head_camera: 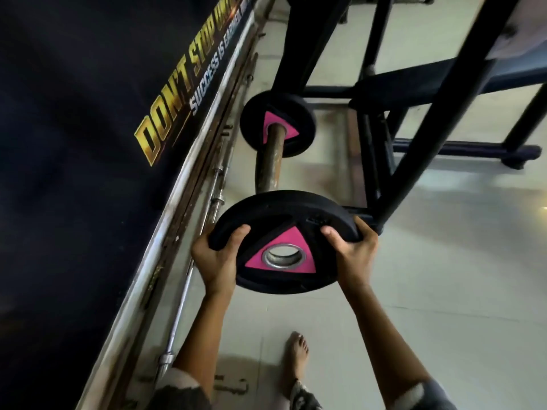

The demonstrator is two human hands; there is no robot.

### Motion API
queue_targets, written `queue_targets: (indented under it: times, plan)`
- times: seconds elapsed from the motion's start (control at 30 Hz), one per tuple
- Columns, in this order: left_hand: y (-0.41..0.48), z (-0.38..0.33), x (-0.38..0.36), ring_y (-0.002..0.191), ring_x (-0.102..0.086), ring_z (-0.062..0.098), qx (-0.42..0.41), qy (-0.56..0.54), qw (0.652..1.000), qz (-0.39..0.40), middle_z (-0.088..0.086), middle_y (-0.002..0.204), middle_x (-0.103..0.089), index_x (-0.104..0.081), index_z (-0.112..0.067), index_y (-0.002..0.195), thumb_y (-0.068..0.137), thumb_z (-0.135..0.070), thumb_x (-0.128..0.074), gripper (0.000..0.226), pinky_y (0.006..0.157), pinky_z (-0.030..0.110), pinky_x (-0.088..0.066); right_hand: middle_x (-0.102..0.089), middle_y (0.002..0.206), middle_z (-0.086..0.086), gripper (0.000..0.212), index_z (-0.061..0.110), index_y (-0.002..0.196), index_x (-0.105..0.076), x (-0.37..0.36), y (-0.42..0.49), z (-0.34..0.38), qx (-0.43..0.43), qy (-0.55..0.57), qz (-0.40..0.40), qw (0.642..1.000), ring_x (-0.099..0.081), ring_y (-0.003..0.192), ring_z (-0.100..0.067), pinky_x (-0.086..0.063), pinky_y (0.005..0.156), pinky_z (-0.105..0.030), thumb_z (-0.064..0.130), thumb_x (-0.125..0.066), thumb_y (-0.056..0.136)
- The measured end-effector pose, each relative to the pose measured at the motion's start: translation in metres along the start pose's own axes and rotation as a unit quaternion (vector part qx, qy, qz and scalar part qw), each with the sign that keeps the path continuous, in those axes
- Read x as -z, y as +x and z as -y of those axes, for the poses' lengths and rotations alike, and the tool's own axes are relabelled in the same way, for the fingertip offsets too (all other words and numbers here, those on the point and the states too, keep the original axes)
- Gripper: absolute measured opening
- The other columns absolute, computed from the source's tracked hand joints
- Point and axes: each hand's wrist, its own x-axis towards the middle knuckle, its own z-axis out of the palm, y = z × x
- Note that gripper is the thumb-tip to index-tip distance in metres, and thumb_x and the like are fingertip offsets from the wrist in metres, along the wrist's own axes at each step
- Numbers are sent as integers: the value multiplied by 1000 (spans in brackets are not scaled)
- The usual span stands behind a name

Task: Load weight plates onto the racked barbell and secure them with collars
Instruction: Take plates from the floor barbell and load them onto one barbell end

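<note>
A bare foot (297, 355) stood on the pale floor (444, 291) at 6 o'clock. Above it, both hands gripped a black plate w/ pink triangle (282, 242): left hand (216, 258) clamped its rim at 9 o'clock, right hand (352, 255) at 3 o'clock, thumbs on the face. Plate sat tilted, centre hole facing up, btwn the hands. Beyond, at 12 o'clock, the rusty barbell sleeve (270, 164) ran to a second plate (278, 124) already on it, by the black rack (384, 128). A spare bar (189, 279) lay along the wall banner (88, 143) at 9 o'clock.
</note>
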Motion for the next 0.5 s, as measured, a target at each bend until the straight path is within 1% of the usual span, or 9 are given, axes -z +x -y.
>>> queue_targets:
  times: [0.1,0.2,0.23,0.3,0.33,0.37,0.4,0.47,0.5]
  plan:
    - [-41,-75,-10,58,-61,-7,-27,10,999,32,-23,56,-67,-64,-21,67,56,-47,-70,30,55,9,-48,-59,58,-15,45,10,62,-60,60,-18,69,6,-5,-25,1000,-49,60,-12,-48,58,-44,53,-69,50]
    - [-80,-141,-38,62,-63,-10,-47,2,997,65,-29,59,-66,-68,-9,81,61,-43,-78,41,56,7,-49,-62,62,-20,58,2,69,-63,124,-28,130,33,-6,-68,997,-49,62,-10,-49,57,-42,57,-67,50]
    - [-92,-159,-51,64,-63,-12,-59,1,996,74,-31,61,-67,-67,-11,86,63,-40,-78,39,57,5,-48,-61,61,-16,58,2,68,-63,146,-28,147,46,-9,-84,995,-49,61,-9,-48,56,-39,57,-67,50]
    - [-111,-189,-79,70,-61,-18,-86,-18,993,84,-24,78,-71,-65,-11,102,73,-23,-76,33,62,2,-47,-59,59,-4,52,10,66,-63,183,-23,175,66,-12,-107,992,-49,57,-6,-46,55,-32,59,-65,49]
    - [-121,-204,-95,72,-59,-22,-100,-28,991,87,-15,91,-71,-62,-5,112,77,-14,-73,37,65,1,-46,-59,58,0,48,14,66,-63,202,-19,187,76,-14,-120,990,-49,56,-3,-45,55,-29,59,-64,49]
    - [-130,-216,-112,73,-57,-24,-113,-31,989,91,-10,97,-68,-59,0,116,79,-11,-70,41,67,0,-45,-60,57,1,47,17,66,-63,221,-14,197,85,-14,-132,988,-50,55,-2,-46,55,-28,60,-64,49]
    - [-137,-226,-130,73,-56,-26,-122,-35,987,99,-13,96,-64,-59,0,114,79,-11,-69,38,68,-1,-44,-61,57,-2,47,16,66,-64,241,-8,206,93,-10,-143,985,-51,56,-4,-48,56,-31,60,-65,49]
    - [-147,-243,-164,71,-56,-25,-128,-44,985,110,-30,78,-63,-64,-27,94,78,-18,-72,20,64,0,-43,-65,63,-19,57,6,67,-64,276,5,219,113,-3,-163,980,-53,59,-14,-51,59,-41,60,-67,51]
    - [-155,-253,-183,69,-56,-24,-138,-48,983,114,-33,65,-63,-65,-38,80,76,-27,-74,14,63,1,-44,-63,67,-26,62,2,69,-63,295,12,224,123,-3,-173,977,-52,60,-16,-50,59,-46,61,-68,51]
